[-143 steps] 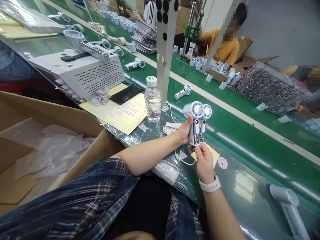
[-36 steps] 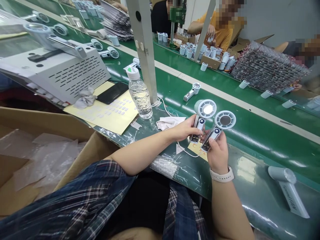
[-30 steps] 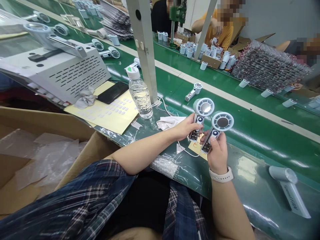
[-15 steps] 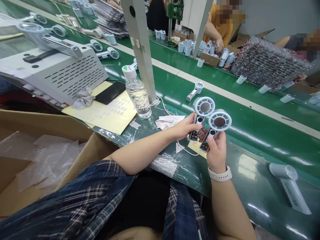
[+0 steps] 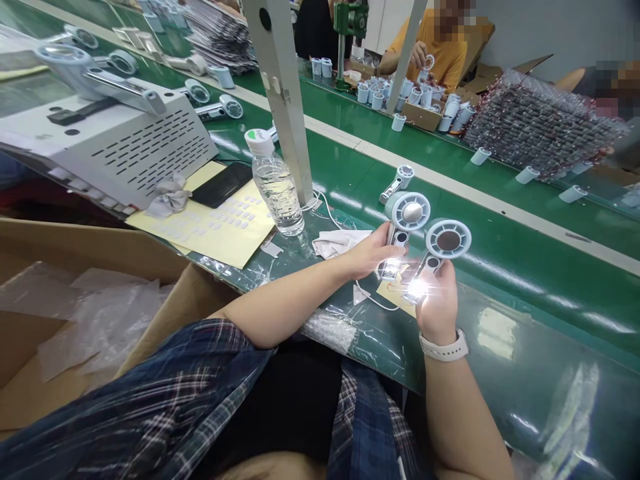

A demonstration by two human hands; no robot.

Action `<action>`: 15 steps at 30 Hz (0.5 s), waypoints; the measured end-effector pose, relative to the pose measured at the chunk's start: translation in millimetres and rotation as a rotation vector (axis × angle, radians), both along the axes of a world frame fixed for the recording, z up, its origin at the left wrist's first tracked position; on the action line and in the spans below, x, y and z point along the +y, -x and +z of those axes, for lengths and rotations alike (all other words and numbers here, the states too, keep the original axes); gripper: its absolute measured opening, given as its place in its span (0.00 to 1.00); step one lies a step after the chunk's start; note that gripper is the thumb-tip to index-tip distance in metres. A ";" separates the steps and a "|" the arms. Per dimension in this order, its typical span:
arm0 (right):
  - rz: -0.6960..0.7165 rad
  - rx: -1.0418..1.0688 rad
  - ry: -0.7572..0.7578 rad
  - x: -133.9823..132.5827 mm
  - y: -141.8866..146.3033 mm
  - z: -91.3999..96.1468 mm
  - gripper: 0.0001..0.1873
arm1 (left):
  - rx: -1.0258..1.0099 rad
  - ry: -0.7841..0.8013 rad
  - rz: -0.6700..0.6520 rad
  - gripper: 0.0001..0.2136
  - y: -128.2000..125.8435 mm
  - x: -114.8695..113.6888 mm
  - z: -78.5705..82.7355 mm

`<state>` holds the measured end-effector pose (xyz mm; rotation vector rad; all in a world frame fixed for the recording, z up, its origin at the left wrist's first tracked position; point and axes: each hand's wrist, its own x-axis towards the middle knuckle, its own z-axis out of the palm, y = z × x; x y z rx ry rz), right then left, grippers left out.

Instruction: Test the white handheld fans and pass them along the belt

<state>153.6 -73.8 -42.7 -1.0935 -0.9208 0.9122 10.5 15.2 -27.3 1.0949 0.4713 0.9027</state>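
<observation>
My left hand (image 5: 373, 253) is closed around the handle of a light-blue handheld fan (image 5: 410, 212), its round head facing up. My right hand (image 5: 440, 307) grips a second handheld fan (image 5: 449, 239) by the handle, close beside the first. Bright white light glares from the lower handles of both fans, hiding detail there and part of my fingers. Past my hands, a third handheld fan (image 5: 399, 185) lies on the green conveyor belt (image 5: 500, 247). A white cloth (image 5: 340, 244) lies by my left wrist.
Left of my arms stand a water bottle (image 5: 277, 190), a metal post (image 5: 283, 100) and a slotted grey box (image 5: 145, 143). A black phone (image 5: 223, 185) rests on yellow paper (image 5: 235, 247). An open carton (image 5: 165, 320) is at lower left. Across the belt, a co-worker (image 5: 440, 50) handles white parts.
Bright light now shines from both handles. My right hand's fan has shifted slightly right, apart from the other. The belt fan has moved right; the fan at far right is gone from view.
</observation>
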 end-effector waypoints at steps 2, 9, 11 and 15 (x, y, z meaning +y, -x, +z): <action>-0.008 0.017 0.013 -0.3 0.5 2.2 0.14 | 0.038 -0.029 0.014 0.18 -0.2 0.4 0.2; 0.114 0.234 0.084 2.9 -8.0 8.1 0.16 | 0.201 -0.160 0.113 0.27 1.8 0.7 -2.7; 0.170 0.289 0.120 5.2 -10.3 9.7 0.22 | 0.181 -0.121 0.054 0.26 2.7 -0.5 -1.1; 0.140 0.336 0.112 7.7 -9.8 13.7 0.22 | 0.079 -0.043 -0.049 0.21 5.0 -2.8 4.2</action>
